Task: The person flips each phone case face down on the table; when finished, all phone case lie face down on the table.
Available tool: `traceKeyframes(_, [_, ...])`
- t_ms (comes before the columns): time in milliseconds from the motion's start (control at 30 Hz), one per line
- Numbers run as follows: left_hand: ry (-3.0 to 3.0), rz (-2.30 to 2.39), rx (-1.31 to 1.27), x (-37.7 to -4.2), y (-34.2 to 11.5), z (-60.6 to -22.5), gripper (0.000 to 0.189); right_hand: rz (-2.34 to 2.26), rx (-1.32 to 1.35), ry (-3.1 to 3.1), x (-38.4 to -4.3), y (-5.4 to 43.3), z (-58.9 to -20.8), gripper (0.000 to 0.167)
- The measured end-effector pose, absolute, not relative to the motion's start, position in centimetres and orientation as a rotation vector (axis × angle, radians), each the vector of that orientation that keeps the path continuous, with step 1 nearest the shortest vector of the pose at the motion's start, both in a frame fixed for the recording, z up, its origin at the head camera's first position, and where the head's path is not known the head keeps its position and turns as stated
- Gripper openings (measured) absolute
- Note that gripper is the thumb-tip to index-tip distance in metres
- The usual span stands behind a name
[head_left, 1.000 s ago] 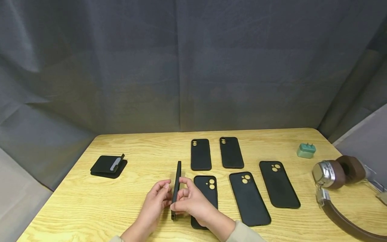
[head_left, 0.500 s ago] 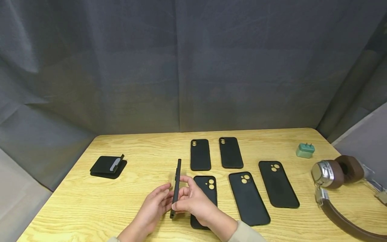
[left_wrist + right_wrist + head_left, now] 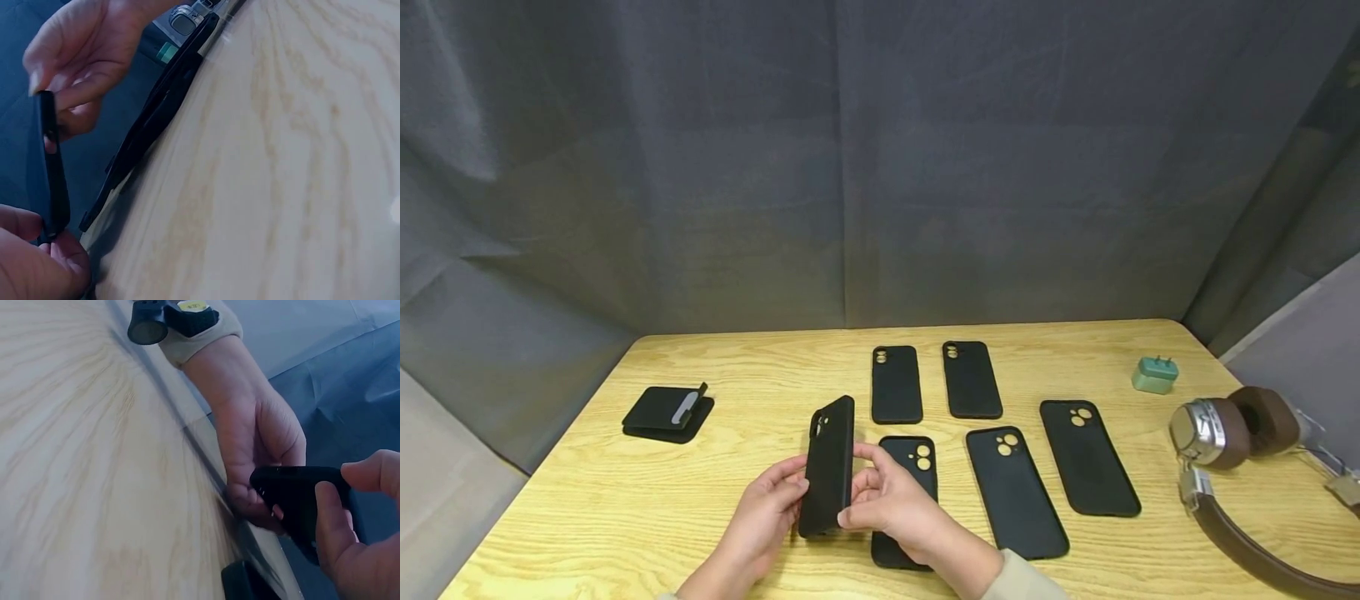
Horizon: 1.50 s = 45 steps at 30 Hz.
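Both hands hold a black phone case [image 3: 826,475] upright over the near middle of the table, its back and camera cutouts turned partly to the head view. My left hand [image 3: 756,521] pinches its left long edge between thumb and fingers. At the opposite edge, my right hand [image 3: 898,508] grips with the thumb low on the near corner and fingers behind. In the left wrist view the case [image 3: 55,181] shows edge-on between the hands; the right wrist view has its cutout side [image 3: 300,506]. Beneath the right wrist lies another black phone case [image 3: 913,467], partly hidden by that hand.
Several more black phone cases lie flat: two behind [image 3: 897,385], [image 3: 972,379] and two to the right [image 3: 1018,496], [image 3: 1090,462]. A black folding stand-like piece [image 3: 658,408] sits at left. A green plug charger [image 3: 1155,375] and brown headphones [image 3: 1232,429] occupy the right side.
The held case has turned from edge-on to showing its back and camera cutouts. My left hand has shifted slightly left with its edge; the cases on the table stay put.
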State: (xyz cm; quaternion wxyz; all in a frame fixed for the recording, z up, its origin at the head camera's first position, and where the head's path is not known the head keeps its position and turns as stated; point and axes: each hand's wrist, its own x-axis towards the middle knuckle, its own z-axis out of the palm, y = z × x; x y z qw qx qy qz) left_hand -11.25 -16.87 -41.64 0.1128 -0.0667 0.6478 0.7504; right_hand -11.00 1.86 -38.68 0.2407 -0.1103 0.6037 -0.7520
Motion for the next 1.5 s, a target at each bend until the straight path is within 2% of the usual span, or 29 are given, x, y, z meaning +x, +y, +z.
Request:
traceKeyframes(333, [2.0, 2.232, -0.257, -11.4, -17.3, -40.6, 0.043, -2.026, -0.316, 1.758, -11.1, 2.4, -39.2, 0.09])
traceKeyframes(633, [2.117, 2.147, -0.277, -11.3, -18.1, -40.2, 0.042, -1.976, -0.343, 1.884, -11.1, 2.2, -39.4, 0.076])
traceKeyframes(1500, [2.435, 1.771, -0.139, -10.7, -19.2, -41.2, 0.037, -1.487, -0.286, 2.259, -11.3, 0.6, -39.8, 0.072])
